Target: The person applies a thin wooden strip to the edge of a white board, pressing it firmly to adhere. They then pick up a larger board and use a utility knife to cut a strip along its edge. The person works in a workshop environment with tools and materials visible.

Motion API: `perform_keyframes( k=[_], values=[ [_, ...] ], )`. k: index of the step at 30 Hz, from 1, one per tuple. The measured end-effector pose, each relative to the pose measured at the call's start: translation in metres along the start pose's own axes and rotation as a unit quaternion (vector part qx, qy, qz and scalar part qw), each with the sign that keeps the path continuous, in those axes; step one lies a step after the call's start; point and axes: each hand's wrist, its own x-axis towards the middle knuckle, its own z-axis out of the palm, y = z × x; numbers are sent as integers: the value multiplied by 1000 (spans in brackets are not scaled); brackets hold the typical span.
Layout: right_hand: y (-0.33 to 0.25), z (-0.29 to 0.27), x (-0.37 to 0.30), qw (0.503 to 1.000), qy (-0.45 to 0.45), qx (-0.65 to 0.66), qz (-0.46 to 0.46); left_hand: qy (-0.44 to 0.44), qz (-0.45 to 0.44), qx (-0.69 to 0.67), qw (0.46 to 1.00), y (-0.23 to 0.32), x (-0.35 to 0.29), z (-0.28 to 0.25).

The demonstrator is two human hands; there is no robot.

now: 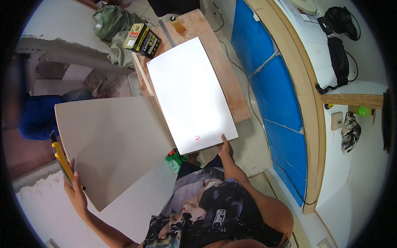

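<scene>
My left hand (75,188) is closed around a yellow utility knife (62,159) with a dark blade end pointing up and away. The same hand presses against the left edge of a large beige board (111,144), which slants beside the table. A white rectangular board (188,91) with a red handwritten mark near its close edge lies on a wooden tabletop (231,91). My right hand (223,148) grips that board's near edge close to the right corner, thumb on top and the other fingers mostly hidden beneath. The two boards meet or overlap near the middle; contact there is unclear.
On the table's far end stand a black and yellow can (142,40), a small bottle (177,25) and a grey metal strip (166,34). Blue panels (277,95) in a wooden frame line the right. A person in blue (39,115) is at far left, near green sacks (113,25).
</scene>
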Motion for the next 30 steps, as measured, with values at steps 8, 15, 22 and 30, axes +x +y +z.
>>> perform_keyframes(
  k=[8, 15, 22, 30],
  values=[
    [-94, 16, -5, 984, 103, -138, -42, -37, -74, 1, 997, -3, -3, 8],
    [-195, 3, 59, 979, 42, -188, -72, -29, -94, 8, 995, 9, 0, 7],
    [-229, 14, 67, 965, -30, -250, -76, -28, -114, 13, 993, 23, -6, 4],
    [-258, 33, 52, 952, -34, -285, -109, -18, -149, 25, 988, 32, -3, 8]
  ],
)
